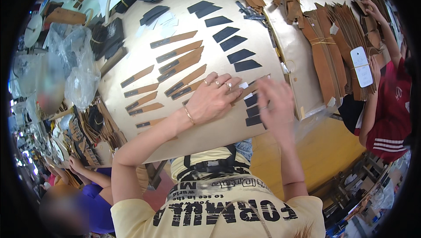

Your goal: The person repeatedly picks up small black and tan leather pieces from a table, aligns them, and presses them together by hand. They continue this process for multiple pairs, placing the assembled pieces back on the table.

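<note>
Brown strip best kept flat and square between the hands

A slim brown strip [251,90] is seen between the left hand [215,100] and the right hand [278,104], with a white slip [244,85] just beside the left fingertips. The left fingers are curled, but whether the strip is pinched or merely steadied cannot be told; the right hand is blurred, so its grip cannot be told either. Black patches [253,111] lie just left of the right hand; brown strips with dark ends [180,65] are spread beyond the left. A patch seems to be joined to each strip: edges should be matched before pressing, and neighbouring patches left undisturbed by the right wrist.
</note>
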A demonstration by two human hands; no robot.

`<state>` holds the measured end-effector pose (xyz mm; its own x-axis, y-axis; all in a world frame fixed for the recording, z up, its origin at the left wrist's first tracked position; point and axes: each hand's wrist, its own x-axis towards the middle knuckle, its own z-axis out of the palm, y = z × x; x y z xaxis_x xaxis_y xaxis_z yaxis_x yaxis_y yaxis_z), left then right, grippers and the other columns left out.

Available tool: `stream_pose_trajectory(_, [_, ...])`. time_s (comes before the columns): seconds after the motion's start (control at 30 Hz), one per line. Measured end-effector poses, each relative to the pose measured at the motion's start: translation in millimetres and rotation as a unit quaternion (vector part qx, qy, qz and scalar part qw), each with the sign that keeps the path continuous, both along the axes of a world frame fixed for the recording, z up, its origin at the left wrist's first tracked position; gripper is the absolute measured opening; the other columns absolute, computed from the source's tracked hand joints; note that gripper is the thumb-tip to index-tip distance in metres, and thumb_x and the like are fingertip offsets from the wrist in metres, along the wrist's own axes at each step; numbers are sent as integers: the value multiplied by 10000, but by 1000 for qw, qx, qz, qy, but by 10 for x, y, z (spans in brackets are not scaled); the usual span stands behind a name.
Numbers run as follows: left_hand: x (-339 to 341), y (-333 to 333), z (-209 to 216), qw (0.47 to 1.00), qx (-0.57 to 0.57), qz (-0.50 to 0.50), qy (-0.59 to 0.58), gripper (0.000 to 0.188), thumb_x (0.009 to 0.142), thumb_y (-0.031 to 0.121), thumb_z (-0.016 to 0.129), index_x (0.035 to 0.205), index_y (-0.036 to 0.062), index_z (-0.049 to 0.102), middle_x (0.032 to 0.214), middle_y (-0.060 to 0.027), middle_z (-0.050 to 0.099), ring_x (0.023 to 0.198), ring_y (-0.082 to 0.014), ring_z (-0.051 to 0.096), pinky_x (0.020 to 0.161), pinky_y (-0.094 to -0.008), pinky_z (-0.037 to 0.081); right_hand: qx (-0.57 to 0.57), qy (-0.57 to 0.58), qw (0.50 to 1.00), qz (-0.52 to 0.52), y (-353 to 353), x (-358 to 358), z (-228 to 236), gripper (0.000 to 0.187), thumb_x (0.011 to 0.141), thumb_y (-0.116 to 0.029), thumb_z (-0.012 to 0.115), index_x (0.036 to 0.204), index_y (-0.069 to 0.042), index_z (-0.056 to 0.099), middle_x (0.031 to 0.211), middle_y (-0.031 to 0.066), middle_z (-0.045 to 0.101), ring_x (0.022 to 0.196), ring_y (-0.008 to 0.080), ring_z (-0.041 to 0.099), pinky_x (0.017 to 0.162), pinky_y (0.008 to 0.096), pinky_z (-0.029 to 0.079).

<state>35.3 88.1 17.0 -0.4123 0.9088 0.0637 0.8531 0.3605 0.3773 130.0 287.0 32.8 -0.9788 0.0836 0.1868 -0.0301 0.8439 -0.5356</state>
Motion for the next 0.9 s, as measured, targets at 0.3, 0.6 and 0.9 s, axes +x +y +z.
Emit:
stream_pose_trajectory(0.3, [139,238,-104,991,5,121,51,249,870,329,655,1002,131,727,1338,-102,562,1277,-262,474,1035,-468,353,-222,-145,957,-118,227,-244,-162,307,860,-95,718,1153,-17,675,950,85,648,864,197,610,818,358,473])
stream_pose_trajectory(0.6, [98,156,279,912,232,144,-307,155,786,198,750,849,61,717,808,-86,709,819,-274,666,799,-404,459,-205,61,976,30,187,12,264,162,858,35,679,1013,30,632,1007,105,606,965,218,567,932,330,433])
stream_pose_trajectory(0.9, [748,-2114,568,793,143,547,-226,301,832,164,791,1061,-14,710,843,-24,657,801,-92,591,695,-255,499,-154,-32,987,36,-122,-118,225,245,852,16,664,1097,7,658,1007,104,666,919,202,601,882,313,462])
